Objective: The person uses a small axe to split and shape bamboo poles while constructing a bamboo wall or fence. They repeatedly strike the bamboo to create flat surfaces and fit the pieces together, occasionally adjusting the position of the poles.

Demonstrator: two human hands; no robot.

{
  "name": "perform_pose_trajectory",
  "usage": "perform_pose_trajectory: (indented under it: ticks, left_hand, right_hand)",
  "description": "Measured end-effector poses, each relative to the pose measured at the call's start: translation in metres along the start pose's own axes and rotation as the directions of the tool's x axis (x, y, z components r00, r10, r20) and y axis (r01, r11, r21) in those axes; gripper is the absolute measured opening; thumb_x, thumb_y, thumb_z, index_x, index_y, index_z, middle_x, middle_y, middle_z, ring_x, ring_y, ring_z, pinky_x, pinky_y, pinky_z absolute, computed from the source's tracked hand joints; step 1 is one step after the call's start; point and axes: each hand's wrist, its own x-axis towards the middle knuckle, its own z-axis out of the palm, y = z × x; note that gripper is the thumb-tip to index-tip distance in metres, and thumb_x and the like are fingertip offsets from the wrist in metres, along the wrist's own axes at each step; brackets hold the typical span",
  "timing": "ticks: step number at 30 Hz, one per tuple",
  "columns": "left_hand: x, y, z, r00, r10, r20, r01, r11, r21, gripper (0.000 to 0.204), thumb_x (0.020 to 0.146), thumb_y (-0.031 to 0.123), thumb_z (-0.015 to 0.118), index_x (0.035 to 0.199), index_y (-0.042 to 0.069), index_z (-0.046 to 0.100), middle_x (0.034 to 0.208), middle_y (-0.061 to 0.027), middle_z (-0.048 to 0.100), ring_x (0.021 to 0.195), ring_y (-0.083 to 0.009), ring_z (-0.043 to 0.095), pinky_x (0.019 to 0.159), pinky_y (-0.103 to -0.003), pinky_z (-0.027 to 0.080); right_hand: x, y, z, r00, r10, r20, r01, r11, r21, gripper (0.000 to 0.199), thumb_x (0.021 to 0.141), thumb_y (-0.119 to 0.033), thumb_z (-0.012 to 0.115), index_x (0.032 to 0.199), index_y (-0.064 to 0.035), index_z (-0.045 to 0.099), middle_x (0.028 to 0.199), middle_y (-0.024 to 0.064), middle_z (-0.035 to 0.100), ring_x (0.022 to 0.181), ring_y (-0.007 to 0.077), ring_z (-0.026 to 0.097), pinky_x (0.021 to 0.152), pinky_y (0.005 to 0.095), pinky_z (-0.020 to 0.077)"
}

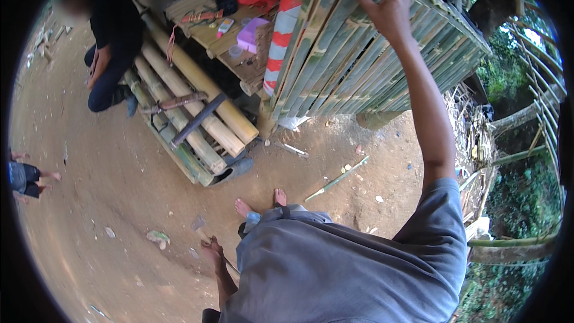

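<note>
My right hand [388,3] is raised at the end of a stretched arm, gripping the top edge of a panel of green bamboo slats [359,54]. Its fingers curl over that edge, and the thumb lies against the near face. Low by my left side, my left hand [211,252] is closed round a slim tool with a pale wooden end [203,236]. A thin dark length of it runs back along the forearm toward my body. What kind of tool it is I cannot make out.
A bamboo pole bench [197,125] carries a large knife [197,121] and a brown sheath [173,103]. A person in dark clothes [116,42] sits at its far end. Behind stands a bamboo table [209,39] with a purple container [252,34]. A bamboo strip [336,178] lies on the dirt.
</note>
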Motion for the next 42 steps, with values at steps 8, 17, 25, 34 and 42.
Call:
perform_pose_trajectory:
  ticks: [8,17,25,34,42]
  left_hand:
    - [0.009,-0.004,-0.018,0.994,0.104,-0.045,-0.105,0.994,-0.023,0.020,0.089,0.015,0.071,0.094,0.003,0.055,0.067,-0.0049,0.054,0.043,-0.0159,0.047,0.041,-0.033,0.039]
    - [-0.036,0.015,-0.011,0.993,-0.039,-0.113,0.040,0.999,-0.002,0.025,0.088,0.019,0.071,0.092,0.000,0.056,0.068,-0.0074,0.056,0.044,-0.0175,0.052,0.040,-0.033,0.044]
    - [-0.069,0.010,-0.004,0.987,-0.057,-0.149,0.056,0.998,-0.013,0.027,0.088,0.020,0.072,0.095,-0.001,0.056,0.067,-0.0077,0.056,0.045,-0.0176,0.052,0.040,-0.032,0.045]
    - [-0.081,-0.018,0.002,0.989,-0.087,-0.120,0.081,0.995,-0.056,0.034,0.086,0.025,0.073,0.100,-0.005,0.062,0.078,-0.0139,0.064,0.053,-0.0203,0.060,0.045,-0.034,0.052]
    - [-0.073,-0.039,-0.009,0.990,-0.073,-0.118,0.076,0.997,0.027,0.038,0.087,0.026,0.074,0.103,-0.003,0.057,0.078,-0.0123,0.063,0.054,-0.0198,0.059,0.044,-0.034,0.048]
  right_hand:
    - [-0.004,-0.014,-0.002,0.988,0.152,0.009,-0.152,0.986,0.072,0.042,0.082,-0.034,0.077,0.100,-0.0025,0.057,0.104,0.0167,0.055,0.103,0.0389,0.048,0.089,0.0482,0.0393]
    - [-0.008,-0.022,-0.002,0.987,0.131,-0.094,-0.124,0.989,0.075,0.037,0.081,-0.031,0.076,0.105,-0.0074,0.060,0.108,0.0156,0.056,0.110,0.0388,0.049,0.092,0.0512,0.0395]
    - [-0.008,-0.019,-0.002,0.982,0.173,-0.071,-0.163,0.978,0.130,0.035,0.076,-0.028,0.076,0.098,-0.0074,0.058,0.104,0.0126,0.056,0.105,0.0375,0.051,0.088,0.0507,0.0399]
    - [-0.007,-0.016,0.006,0.981,0.126,-0.150,-0.110,0.988,0.112,0.034,0.070,-0.021,0.074,0.095,-0.0053,0.058,0.097,0.0129,0.056,0.099,0.0365,0.049,0.086,0.0477,0.0407]
    - [-0.011,-0.024,0.007,0.979,0.180,-0.098,-0.170,0.980,0.102,0.038,0.070,-0.024,0.076,0.097,-0.0058,0.058,0.103,0.0127,0.055,0.104,0.0374,0.049,0.089,0.0504,0.0385]
